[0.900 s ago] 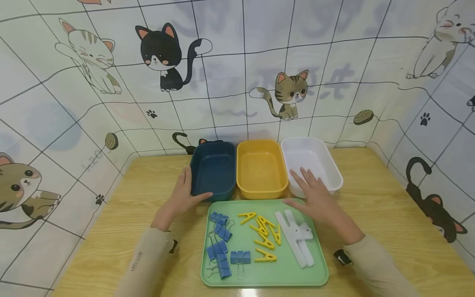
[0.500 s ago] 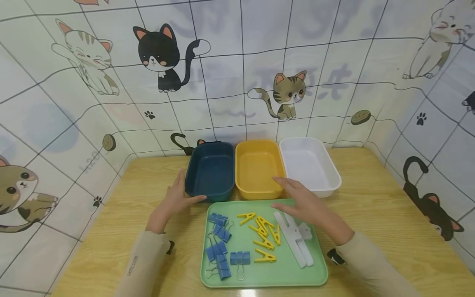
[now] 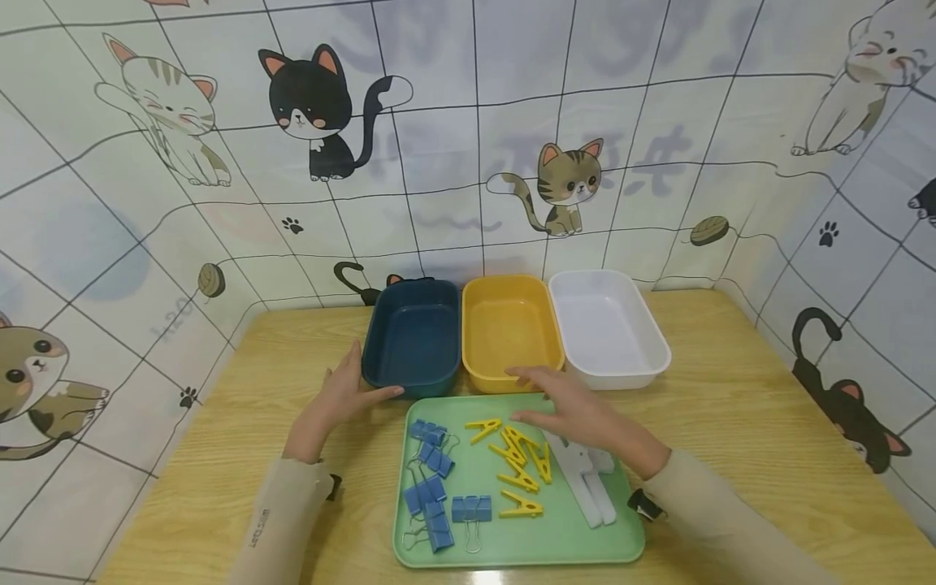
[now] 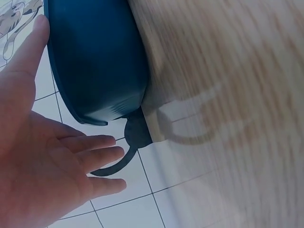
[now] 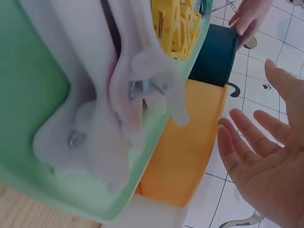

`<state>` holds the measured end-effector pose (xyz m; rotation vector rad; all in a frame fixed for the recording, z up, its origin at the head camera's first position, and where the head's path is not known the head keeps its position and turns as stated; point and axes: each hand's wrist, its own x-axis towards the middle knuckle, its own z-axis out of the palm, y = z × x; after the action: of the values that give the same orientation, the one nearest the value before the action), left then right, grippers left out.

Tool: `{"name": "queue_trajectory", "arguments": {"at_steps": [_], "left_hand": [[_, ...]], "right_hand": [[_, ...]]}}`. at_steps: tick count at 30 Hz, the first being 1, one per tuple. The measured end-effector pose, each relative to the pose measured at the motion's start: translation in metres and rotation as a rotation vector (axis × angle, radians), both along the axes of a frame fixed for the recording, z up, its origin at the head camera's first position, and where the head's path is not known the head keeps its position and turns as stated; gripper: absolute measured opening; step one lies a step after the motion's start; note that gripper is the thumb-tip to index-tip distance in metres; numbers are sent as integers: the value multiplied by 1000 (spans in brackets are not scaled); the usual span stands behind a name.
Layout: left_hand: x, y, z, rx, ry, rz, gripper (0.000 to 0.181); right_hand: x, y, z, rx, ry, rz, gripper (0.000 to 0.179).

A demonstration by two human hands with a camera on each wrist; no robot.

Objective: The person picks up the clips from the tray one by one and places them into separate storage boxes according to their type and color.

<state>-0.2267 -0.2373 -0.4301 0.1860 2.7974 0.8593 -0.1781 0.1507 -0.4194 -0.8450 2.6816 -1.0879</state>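
Note:
My left hand (image 3: 332, 404) is spread at the near left corner of a dark blue bin (image 3: 413, 337), thumb along its front rim. In the left wrist view its fingers are straight, with the thumb at the bin's rim. My right hand (image 3: 578, 413) hovers with extended fingers over the back of a green tray (image 3: 512, 544), fingertips close to the front of a yellow bin (image 3: 512, 325). On the tray lie several blue binder clips (image 3: 471, 509), several yellow clips (image 3: 522, 504) shaped like clothespins, and white animal-shaped spring clips (image 3: 588, 487), partly hidden by the right hand.
A white bin (image 3: 610, 325) stands at the right end of the row of bins, against the wall with printed cats (image 3: 310, 106). The wooden table (image 3: 724, 390) extends to both sides of the tray.
My right hand has moved left from over the white bin to the front of the yellow bin. The left hand has drawn slightly back and left along the blue bin's corner.

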Motion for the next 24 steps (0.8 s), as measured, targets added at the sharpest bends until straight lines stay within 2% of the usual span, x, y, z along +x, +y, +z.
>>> {"name": "queue_trajectory", "arguments": {"at_steps": [7, 14, 17, 20, 24], "left_hand": [[0, -3, -2, -21, 7, -3, 131], [1, 0, -7, -72, 34, -15, 131], [3, 1, -7, -86, 47, -21, 127], [5, 1, -8, -76, 60, -31, 124], [4, -1, -10, -13, 58, -37, 123]], "right_hand": [[-6, -13, -1, -22, 2, 106, 60], [-7, -27, -5, -19, -74, 165, 57], [-7, -35, -7, -14, -72, 188, 55], [-7, -43, -9, -22, -52, 214, 52], [-5, -53, -10, -26, -70, 229, 50]]}}
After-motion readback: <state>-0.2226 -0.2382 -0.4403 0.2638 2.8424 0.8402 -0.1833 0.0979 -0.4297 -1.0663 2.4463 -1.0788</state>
